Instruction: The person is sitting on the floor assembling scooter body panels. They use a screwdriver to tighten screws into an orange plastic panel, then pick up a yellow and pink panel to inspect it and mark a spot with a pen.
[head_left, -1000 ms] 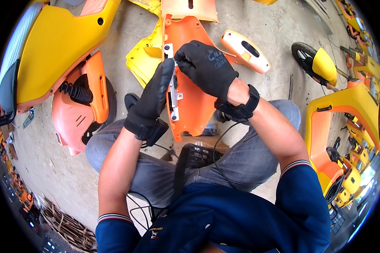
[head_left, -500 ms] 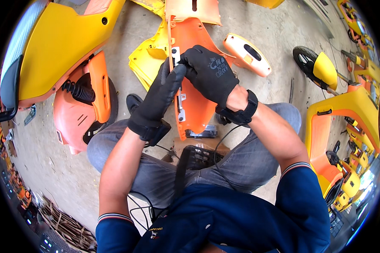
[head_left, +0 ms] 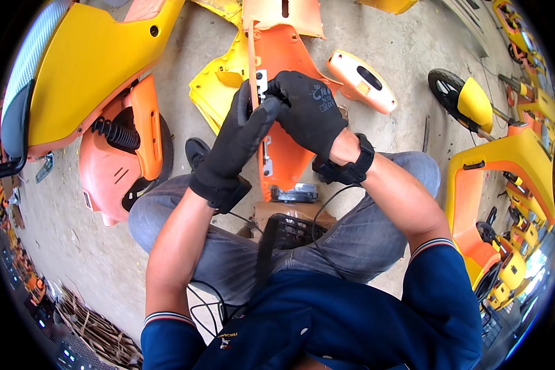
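Between my knees lies a long orange plastic panel (head_left: 277,54), its hollow side up. Small metal clip plates (head_left: 267,161) with dark screws or holes sit along its left edge. My left hand (head_left: 231,145), in a black glove, wraps that edge, fingers outside and thumb over the top. My right hand (head_left: 311,114), gloved too, is bent over the panel's inner side, fingertips pinched by the left thumb next to an upper metal plate (head_left: 261,81). Whatever those fingertips hold is hidden.
Yellow panels (head_left: 219,83) lie beyond my left hand. A pale orange cover (head_left: 362,81) rests at the right. A yellow body shell (head_left: 92,68) and an orange fender with a spring (head_left: 114,160) stand left; a yellow frame (head_left: 505,154) and a wheel (head_left: 445,89) stand right.
Both hands have shifted slightly to the right and toward me along the panel's left edge. The panel has tilted a little, its near tip drawing back. The grips look much the same.
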The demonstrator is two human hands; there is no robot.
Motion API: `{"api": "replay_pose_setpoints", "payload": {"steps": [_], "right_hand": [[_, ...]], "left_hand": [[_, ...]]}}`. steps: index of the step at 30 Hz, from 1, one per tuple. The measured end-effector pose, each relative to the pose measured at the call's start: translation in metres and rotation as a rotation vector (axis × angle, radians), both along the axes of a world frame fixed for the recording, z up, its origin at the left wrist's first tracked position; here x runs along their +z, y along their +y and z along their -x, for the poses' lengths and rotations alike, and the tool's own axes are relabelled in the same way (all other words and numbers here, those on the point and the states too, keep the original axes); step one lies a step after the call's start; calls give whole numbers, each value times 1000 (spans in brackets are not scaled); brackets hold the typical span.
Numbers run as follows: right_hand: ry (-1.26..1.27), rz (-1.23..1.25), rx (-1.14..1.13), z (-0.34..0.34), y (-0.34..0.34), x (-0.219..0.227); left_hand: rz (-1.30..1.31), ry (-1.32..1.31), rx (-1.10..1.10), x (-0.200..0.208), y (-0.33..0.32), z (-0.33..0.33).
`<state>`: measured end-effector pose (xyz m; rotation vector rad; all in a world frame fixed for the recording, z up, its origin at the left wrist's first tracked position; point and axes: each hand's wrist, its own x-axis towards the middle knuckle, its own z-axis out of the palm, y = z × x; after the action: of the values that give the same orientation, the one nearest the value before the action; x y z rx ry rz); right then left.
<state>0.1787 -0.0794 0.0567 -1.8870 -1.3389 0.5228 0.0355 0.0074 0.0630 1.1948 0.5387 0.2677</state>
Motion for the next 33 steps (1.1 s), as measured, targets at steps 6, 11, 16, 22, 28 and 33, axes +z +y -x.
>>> {"api": "replay_pose_setpoints", "payload": {"steps": [6, 11, 16, 22, 28, 33], "right_hand": [[17, 37, 7, 1, -1, -1], [3, 5, 26, 0, -1, -3], [-14, -22, 18, 2, -1, 1], [-18, -41, 5, 4, -1, -2], [242, 35, -72, 6, 1, 2], [404, 67, -121, 1, 3, 2]], "left_hand": [[-47, 38, -11, -4, -1, 0], [-71, -29, 14, 2, -1, -1], [10, -27, 37, 3, -1, 0], [-5, -10, 45, -3, -1, -1], [-17, -13, 47, -8, -2, -3], [-51, 52, 45, -4, 3, 1]]}}
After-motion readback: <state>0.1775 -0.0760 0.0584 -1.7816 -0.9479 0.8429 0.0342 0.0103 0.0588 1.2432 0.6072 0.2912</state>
